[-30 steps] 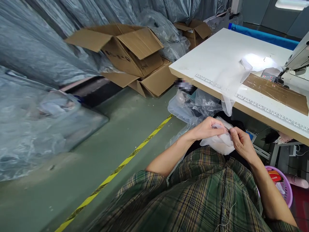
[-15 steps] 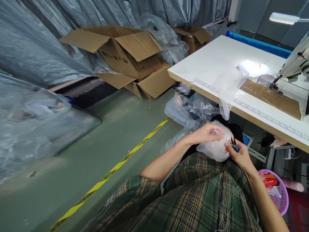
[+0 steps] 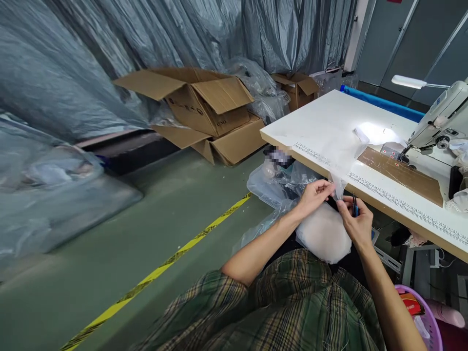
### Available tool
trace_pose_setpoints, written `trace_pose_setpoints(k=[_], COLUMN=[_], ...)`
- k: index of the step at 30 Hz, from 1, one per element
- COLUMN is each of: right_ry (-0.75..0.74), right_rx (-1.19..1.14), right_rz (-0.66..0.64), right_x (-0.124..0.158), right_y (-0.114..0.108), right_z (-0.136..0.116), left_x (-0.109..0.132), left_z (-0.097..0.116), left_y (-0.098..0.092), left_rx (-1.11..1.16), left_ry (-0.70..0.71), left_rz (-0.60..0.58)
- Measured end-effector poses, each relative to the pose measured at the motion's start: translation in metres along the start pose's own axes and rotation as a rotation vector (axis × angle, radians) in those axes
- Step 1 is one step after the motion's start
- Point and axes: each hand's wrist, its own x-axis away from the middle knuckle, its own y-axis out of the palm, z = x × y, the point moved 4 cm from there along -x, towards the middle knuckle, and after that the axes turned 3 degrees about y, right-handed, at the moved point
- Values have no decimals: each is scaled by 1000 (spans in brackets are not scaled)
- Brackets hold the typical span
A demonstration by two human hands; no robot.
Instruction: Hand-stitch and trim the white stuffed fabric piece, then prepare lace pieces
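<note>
Sheer white fabric (image 3: 338,184) hangs over the front edge of the sewing table (image 3: 310,117). My left hand (image 3: 315,196) is closed at its edge, thumb and fingertips pinched on the fabric. Just to the right, my right hand (image 3: 357,222) has its thumb and finger closed on the fabric's lower end. Small blue-handled thread snips (image 3: 355,208) are also held in my right hand, dark blades pointing up. Below both hands, a rounded white piece with a sheer border (image 3: 324,234) lies on my lap.
A sewing machine (image 3: 435,122) stands at the right of the table, under a lit lamp (image 3: 408,81). Open cardboard boxes (image 3: 215,114) and plastic bags lie beyond the floor tape (image 3: 175,256). A purple basket (image 3: 431,317) stands low at the right.
Both hands have left the rounded white piece and moved up to the sheer fabric hanging at the table edge. The white piece now rests lower on my lap. My view has tilted up slightly.
</note>
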Motion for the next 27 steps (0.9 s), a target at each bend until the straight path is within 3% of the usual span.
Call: trace_pose_setpoints(k=[3,7,9,11,13,15,18,23,27], right_ry=[-110,-236,-148,41,236,356,413,382,305], right_rx=[27,48,-25,-164,-303,-384,-395,-259,-208], right_rz=[16,61,-24,-196,-364,-456,-483,-443,-402], right_x=[2,28,40,49,56,59,59,61,67], right_y=[7,-8,-15,-15,-10,-5,-1,1,-4], right_z=[-14,-29,-30,-23,-14,-6,2,2,5], left_x=[17,53,66,73,73,69,63,58,59], left_z=[8,22,30,34,34,30,20,-1,-7], left_y=[-3,-17,-25,-29,-26,-17,-5,0,-1], left_rx=[-98,-343,-399,-374,-302,-246,-275,-268,-88], left_ry=[84,318,465,576,615,557,332,-6,-116], left_rz=[21,87,213,312,277,148,-31,-217,-307])
